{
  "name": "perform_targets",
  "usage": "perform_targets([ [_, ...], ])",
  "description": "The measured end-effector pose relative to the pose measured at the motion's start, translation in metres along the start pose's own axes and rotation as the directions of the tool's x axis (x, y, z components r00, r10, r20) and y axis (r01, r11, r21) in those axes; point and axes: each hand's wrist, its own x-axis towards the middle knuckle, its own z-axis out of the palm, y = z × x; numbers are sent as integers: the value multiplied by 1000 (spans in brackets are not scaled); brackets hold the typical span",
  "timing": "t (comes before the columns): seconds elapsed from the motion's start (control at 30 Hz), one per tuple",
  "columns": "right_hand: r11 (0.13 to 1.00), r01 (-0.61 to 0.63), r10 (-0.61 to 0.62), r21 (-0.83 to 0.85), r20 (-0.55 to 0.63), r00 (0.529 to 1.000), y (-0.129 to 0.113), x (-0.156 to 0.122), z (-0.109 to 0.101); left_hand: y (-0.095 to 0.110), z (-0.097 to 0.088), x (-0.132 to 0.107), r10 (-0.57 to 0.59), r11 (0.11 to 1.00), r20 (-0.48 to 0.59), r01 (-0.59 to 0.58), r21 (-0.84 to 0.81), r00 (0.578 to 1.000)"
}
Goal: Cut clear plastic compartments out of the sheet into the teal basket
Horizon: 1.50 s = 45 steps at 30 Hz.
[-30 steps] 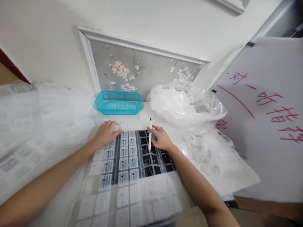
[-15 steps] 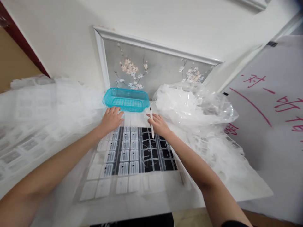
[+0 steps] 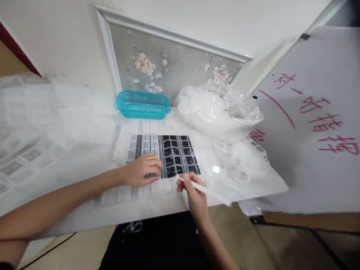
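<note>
A clear plastic sheet of small white labels (image 3: 146, 144) lies over a black mat (image 3: 177, 155) on the white table (image 3: 84, 217). My left hand (image 3: 142, 169) rests on the sheet's near part, fingers curled and pressing down. My right hand (image 3: 192, 191) is at the table's near edge, pinched on a thin white stick tool (image 3: 206, 190) that points off to the right. The right half of the sheet shows bare black cells.
A turquoise basket (image 3: 143, 104) stands at the back by a framed flower picture (image 3: 168, 71). A heap of crumpled clear plastic (image 3: 219, 112) fills the right side. More label sheets (image 3: 30, 123) pile up on the left. A white board with red writing (image 3: 315, 120) leans at the right.
Both hands have pulled back from the sheet's far end to its near end. The stick tool, upright before, now lies slanted in my right hand. The camera view has shifted back.
</note>
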Motion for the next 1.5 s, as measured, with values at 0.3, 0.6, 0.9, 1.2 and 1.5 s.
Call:
perform_targets([
  [0.3, 963, 15, 4, -268, 69, 998, 30, -52, 4, 27, 18, 0, 28, 993, 104, -16, -121, 994],
  [0.6, 925, 28, 28, -379, 140, 990, 27, -46, 11, 24, 18, 3, 76, 986, 107, -59, -153, 991],
  [0.9, 924, 9, 54, -383, 153, 987, 25, -40, 11, 23, 18, 3, 87, 990, 133, -71, -124, 987],
  [1.2, 897, -39, 117, -439, 152, 981, 20, -24, 17, 23, 24, -1, -402, 803, -148, 270, -531, 904],
  [1.5, 982, -86, 97, -168, 58, 994, 13, -34, 22, -9, -17, 4, -883, 114, -101, 0, -994, 459],
])
